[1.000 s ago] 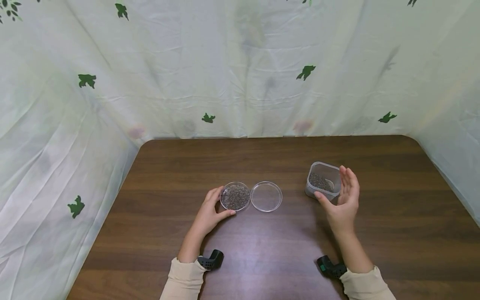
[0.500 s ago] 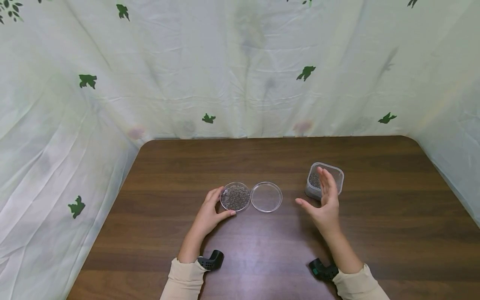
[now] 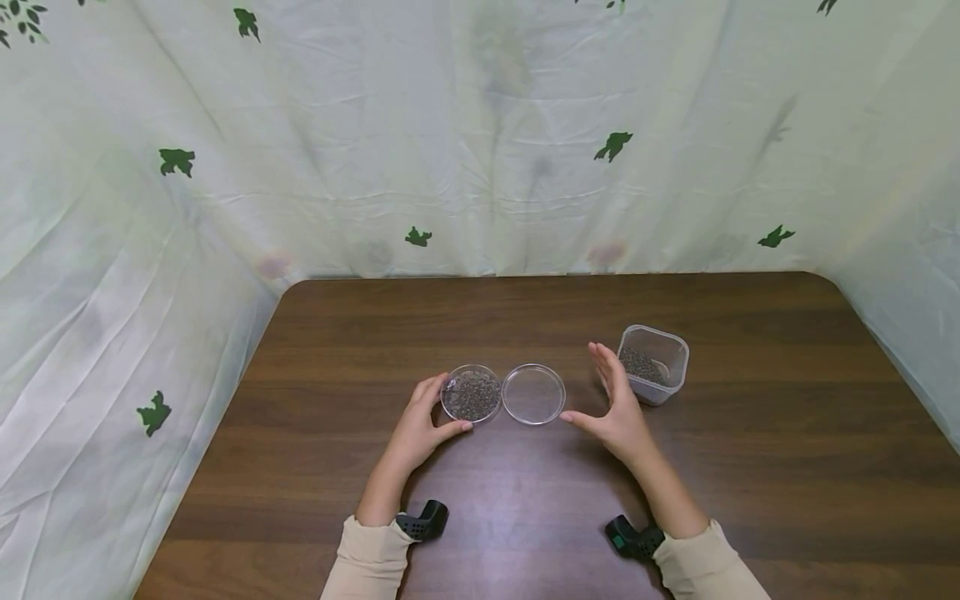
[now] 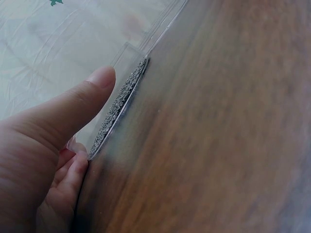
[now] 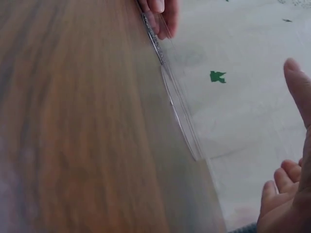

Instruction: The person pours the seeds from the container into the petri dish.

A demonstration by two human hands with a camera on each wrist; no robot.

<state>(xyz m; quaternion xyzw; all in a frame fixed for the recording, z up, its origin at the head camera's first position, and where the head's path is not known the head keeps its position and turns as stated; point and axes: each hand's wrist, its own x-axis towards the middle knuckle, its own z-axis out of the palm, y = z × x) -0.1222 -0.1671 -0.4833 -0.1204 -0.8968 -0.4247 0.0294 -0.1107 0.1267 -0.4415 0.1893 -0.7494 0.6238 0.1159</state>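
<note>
A clear petri dish (image 3: 471, 395) full of dark grey granules sits on the table, and my left hand (image 3: 417, 429) holds it between thumb and fingers at its left side. In the left wrist view the thumb (image 4: 80, 104) lies along the near side of the dish (image 4: 119, 109). Beside it, on the right, lies an empty round clear lid or dish half (image 3: 533, 395). My right hand (image 3: 618, 417) is spread just right of that piece, fingers extended and holding nothing. The right wrist view shows a gap between this hand (image 5: 291, 194) and the clear piece (image 5: 181, 116).
Behind the right hand stands a rectangular clear plastic tub (image 3: 660, 393), partly filled with similar granules (image 3: 640, 365). The brown wooden table (image 3: 450, 321) ends at a pale curtain (image 3: 480, 183) with green leaf shapes. Each wrist bears a black camera.
My right hand has left the plastic tub and moved left toward the empty clear piece, with its fingers still spread. My left hand stays on the petri dish.
</note>
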